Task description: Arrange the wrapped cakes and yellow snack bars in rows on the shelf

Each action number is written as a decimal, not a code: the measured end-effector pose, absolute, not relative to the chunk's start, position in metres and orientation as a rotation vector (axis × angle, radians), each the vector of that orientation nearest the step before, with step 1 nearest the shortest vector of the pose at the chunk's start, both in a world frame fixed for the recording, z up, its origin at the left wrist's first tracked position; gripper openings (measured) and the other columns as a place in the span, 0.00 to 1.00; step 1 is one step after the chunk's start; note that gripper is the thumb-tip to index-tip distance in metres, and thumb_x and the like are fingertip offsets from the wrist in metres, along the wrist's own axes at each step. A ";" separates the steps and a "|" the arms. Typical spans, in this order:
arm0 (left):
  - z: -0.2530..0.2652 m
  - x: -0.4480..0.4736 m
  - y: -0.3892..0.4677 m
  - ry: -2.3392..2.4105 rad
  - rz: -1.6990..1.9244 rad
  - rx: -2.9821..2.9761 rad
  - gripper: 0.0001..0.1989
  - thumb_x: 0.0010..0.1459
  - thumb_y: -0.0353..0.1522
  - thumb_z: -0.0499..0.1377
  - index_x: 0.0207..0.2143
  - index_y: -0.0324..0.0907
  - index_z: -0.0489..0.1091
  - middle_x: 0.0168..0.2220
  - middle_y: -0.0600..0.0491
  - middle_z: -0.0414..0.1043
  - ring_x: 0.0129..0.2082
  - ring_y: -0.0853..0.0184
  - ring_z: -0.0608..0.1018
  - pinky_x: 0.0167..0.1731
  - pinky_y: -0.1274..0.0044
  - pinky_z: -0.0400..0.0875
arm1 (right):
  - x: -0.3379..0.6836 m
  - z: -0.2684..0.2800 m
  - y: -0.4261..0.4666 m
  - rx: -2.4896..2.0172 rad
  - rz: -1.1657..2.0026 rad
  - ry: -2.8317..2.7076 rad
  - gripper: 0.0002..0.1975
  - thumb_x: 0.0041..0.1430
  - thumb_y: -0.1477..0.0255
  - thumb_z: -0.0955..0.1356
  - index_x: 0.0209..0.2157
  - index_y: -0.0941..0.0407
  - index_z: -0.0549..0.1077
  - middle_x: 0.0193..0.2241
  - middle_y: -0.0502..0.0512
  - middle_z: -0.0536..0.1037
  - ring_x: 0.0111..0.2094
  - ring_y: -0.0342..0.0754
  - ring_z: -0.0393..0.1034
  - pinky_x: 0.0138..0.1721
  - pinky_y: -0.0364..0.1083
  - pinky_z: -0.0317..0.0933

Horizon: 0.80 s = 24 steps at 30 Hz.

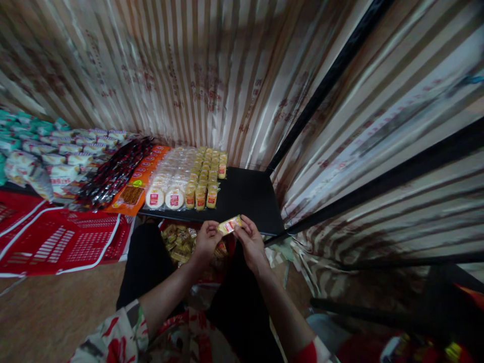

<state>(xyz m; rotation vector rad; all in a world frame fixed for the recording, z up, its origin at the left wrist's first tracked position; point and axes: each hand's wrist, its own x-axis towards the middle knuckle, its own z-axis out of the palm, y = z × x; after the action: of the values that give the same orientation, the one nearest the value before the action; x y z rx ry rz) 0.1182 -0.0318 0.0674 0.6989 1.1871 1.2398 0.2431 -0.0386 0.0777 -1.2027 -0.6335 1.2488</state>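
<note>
Between my two hands is a small yellow-wrapped snack packet (229, 225), held level above the front edge of a black shelf (249, 189). My left hand (205, 244) pinches its left end; my right hand (251, 242) grips the right end, fingers closed. Under my hands, between my knees, a red basket (230, 247) holds many loose yellow packets (177, 242). Similar yellow packets (200, 195) stand in rows on the shelf, just beyond my left hand. Beside those rows lie round white crackers (174, 198) in clear wrappers.
Farther left on the shelf are an orange packet (130, 194), dark shiny packets (113, 174), white bags (64, 174) and green packets (22, 126). Red baskets (75, 239) with white rims sit at lower left. Black metal bars (321, 93) and striped sheeting (181, 65) enclose the back and right.
</note>
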 end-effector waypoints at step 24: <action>0.082 0.172 0.041 1.191 1.242 0.804 0.17 0.50 0.30 0.57 0.45 0.42 0.68 0.54 0.45 0.62 0.43 0.64 0.72 0.30 0.79 0.71 | 0.263 0.093 0.081 -1.276 1.045 -0.873 0.19 0.38 0.68 0.72 0.37 0.54 0.71 0.31 0.49 0.76 0.31 0.44 0.69 0.36 0.44 0.63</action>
<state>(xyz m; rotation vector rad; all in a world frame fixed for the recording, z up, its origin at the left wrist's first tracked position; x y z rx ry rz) 0.1722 0.0409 0.0816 0.8037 1.1913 1.2421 0.2635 0.0806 0.0934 -1.2757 -0.8730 1.0454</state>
